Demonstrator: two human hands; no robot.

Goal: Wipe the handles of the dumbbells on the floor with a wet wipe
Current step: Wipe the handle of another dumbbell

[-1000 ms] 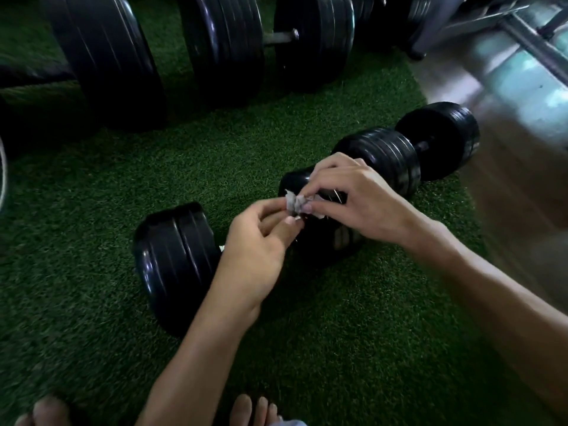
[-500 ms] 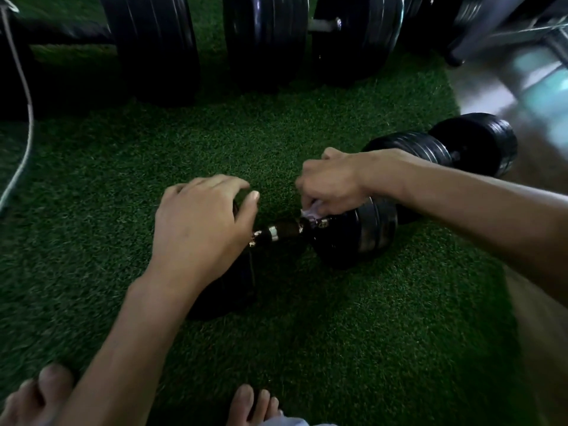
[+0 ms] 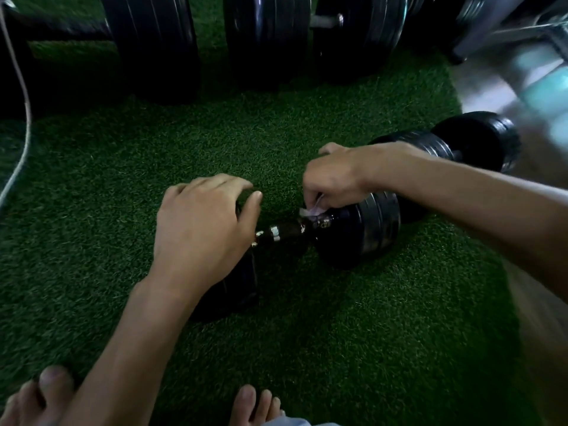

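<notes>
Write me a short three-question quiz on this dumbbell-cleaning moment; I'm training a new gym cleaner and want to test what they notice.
1. True or false: the left hand holds the wet wipe.
2. Which part of the near dumbbell does the wipe touch? A) the right end of the handle B) the left weight C) the grass mat
3. Fill in: the left hand rests on the dumbbell's left ____.

Key
1. False: the right hand pinches the wipe in its fingers.
2. A
3. Weight
</notes>
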